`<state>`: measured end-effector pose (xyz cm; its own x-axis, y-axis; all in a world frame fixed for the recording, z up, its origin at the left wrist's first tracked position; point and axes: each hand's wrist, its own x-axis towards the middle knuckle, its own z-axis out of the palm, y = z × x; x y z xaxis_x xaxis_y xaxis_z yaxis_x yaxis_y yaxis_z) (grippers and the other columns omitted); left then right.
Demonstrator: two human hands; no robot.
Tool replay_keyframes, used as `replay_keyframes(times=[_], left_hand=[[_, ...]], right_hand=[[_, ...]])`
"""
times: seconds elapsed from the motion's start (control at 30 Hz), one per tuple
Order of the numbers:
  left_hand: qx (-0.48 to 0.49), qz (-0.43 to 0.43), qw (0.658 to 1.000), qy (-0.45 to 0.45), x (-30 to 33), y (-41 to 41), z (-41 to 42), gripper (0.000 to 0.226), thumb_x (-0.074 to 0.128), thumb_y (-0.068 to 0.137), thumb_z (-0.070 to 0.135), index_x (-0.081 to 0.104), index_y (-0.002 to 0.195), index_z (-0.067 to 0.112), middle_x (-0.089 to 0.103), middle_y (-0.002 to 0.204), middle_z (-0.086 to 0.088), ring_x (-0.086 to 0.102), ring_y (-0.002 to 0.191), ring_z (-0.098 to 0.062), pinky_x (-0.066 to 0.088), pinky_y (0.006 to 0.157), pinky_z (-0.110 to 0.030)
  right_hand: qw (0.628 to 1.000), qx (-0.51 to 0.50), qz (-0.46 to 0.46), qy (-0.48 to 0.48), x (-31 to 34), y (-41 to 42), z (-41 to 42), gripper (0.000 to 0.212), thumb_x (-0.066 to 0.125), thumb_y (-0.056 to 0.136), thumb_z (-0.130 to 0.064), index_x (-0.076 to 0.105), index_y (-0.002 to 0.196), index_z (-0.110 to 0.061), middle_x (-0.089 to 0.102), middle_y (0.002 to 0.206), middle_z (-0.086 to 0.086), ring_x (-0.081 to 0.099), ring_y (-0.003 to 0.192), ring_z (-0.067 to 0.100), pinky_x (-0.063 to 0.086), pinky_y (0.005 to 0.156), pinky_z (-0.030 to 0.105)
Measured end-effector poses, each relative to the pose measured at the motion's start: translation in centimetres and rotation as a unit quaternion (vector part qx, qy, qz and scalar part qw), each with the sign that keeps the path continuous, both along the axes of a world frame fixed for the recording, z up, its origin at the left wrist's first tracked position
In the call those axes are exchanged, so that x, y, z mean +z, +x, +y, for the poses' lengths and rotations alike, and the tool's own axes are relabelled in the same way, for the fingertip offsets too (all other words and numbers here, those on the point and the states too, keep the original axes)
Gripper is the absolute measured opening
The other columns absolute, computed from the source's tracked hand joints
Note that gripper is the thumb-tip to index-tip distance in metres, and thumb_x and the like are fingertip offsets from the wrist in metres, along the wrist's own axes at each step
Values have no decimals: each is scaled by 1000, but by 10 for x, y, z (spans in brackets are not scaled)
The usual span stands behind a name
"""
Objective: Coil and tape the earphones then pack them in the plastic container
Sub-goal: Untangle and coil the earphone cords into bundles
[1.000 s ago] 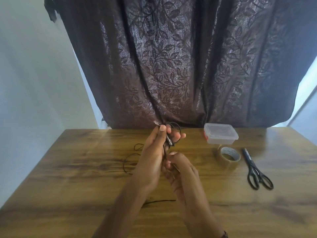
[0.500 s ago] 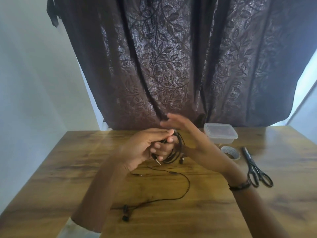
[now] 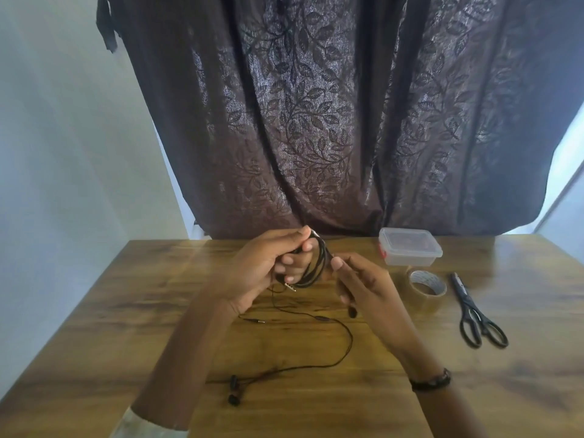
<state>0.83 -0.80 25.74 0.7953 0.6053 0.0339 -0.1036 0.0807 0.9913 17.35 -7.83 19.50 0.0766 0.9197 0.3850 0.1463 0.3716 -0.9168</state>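
Note:
My left hand [image 3: 265, 267] grips a coil of black earphone cable [image 3: 317, 270] wound around its fingers, above the middle of the wooden table; a gold jack pokes out below. My right hand [image 3: 360, 286] pinches the coil's right side, and an earbud dangles beneath it. A second pair of black earphones [image 3: 316, 317] lies loose on the table below my hands, its jack to the left and its earbuds near the front edge. The clear plastic container [image 3: 409, 251], lid on, stands at the back right. In front of it sits a roll of clear tape [image 3: 427, 287].
Black scissors [image 3: 474, 314] lie right of the tape, handles toward me. The wooden table [image 3: 94, 327] ends at a dark patterned curtain [image 3: 316, 121] behind and a pale wall on the left.
My right hand has come down from above the coil and now pinches its right side. My left hand still holds the coil, now more tightly wound. The camera view has shifted slightly.

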Motion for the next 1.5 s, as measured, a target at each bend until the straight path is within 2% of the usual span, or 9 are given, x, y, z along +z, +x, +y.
replay_keyframes(times=[0.13,0.27,0.5,0.73,0.97,1.0,1.03,1.3,1.5], left_hand=[[10,5,999,50,-4,7,-6,33,36,99,31,47,71,17,27,54,9,23,47,-4,30,49,-17],[3,-23,999,49,-1,9,-12,34,38,94,34,50,65,21,25,54,8,25,48,-5,33,51,-17],[9,-37,997,64,-3,2,-15,32,35,96,31,46,69,17,31,58,4,33,55,-11,39,66,-26],[44,-76,994,60,-11,4,-26,29,32,97,31,43,78,11,52,75,7,53,93,-13,36,105,-41],[40,-103,994,9,-12,6,-32,37,38,95,39,65,104,15,61,116,2,41,134,-17,22,116,-43],[40,-108,993,10,-12,6,-31,40,37,95,39,75,87,29,60,120,-1,39,135,-19,19,117,-45],[40,-111,993,10,-12,6,-30,39,36,95,38,63,69,28,60,121,-3,40,135,-20,18,117,-45],[19,-135,990,-31,-22,4,-23,34,34,96,38,51,72,20,61,94,-2,56,102,-16,37,101,-41],[45,-38,998,39,-24,2,-14,44,33,92,45,71,98,23,69,108,4,60,104,-9,42,84,-23]], right_hand=[[997,57,33,-28,1,-11,-9,31,44,93,-50,65,91,-28,48,64,-2,41,54,6,30,46,19],[989,74,123,-24,2,-21,-7,38,57,91,-32,52,127,-21,54,87,4,40,57,7,30,44,18],[989,26,144,-6,8,-22,-9,26,53,93,-24,66,114,-14,47,62,-7,32,51,6,26,44,22],[993,-89,21,68,20,-19,-5,20,51,89,-29,66,100,-22,53,59,-19,43,50,0,33,45,13],[998,-42,14,33,35,-9,-9,22,53,95,-20,65,112,-14,51,62,-9,37,50,2,32,42,14],[999,-35,6,30,37,-8,-10,23,53,94,-20,65,114,-16,50,61,-13,37,50,1,31,43,15],[999,-26,-1,24,38,-7,-11,24,53,94,-21,65,114,-16,50,61,-15,36,51,2,28,43,17],[992,98,31,-79,44,5,-17,29,47,97,-36,66,100,-14,44,66,-6,32,56,6,26,45,17],[988,34,-138,-54,66,16,-2,37,47,99,-28,59,73,-4,49,60,1,37,47,6,29,41,12]])
